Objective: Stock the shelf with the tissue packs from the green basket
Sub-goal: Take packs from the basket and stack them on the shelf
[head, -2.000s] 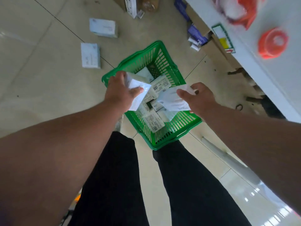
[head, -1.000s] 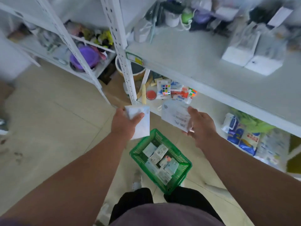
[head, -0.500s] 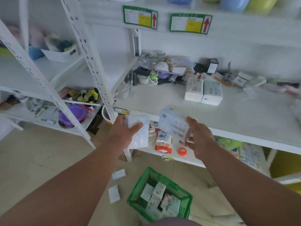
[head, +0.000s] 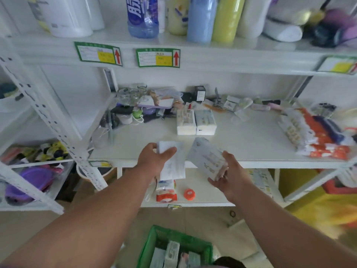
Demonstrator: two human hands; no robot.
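My left hand (head: 154, 161) grips a white tissue pack (head: 172, 163) at the front edge of the white middle shelf (head: 251, 144). My right hand (head: 229, 178) holds a second pale blue-white tissue pack (head: 206, 157), tilted, just to the right, also at the shelf's front edge. Two tissue packs (head: 196, 122) lie side by side further back on the shelf. The green basket (head: 154, 244) sits on the floor below, with several tissue packs (head: 172, 254) inside.
Small clutter and glass jars (head: 135, 93) fill the shelf's back left; red and white packets (head: 316, 138) lie at its right. Bottles (head: 201, 18) stand on the shelf above. A slanted perforated upright (head: 58, 132) stands to the left. An orange lid (head: 189, 194) lies on the lower shelf.
I have risen from the basket with a pack in each hand. Both hands have moved up and forward to the middle shelf's front edge; the view has tilted upward.
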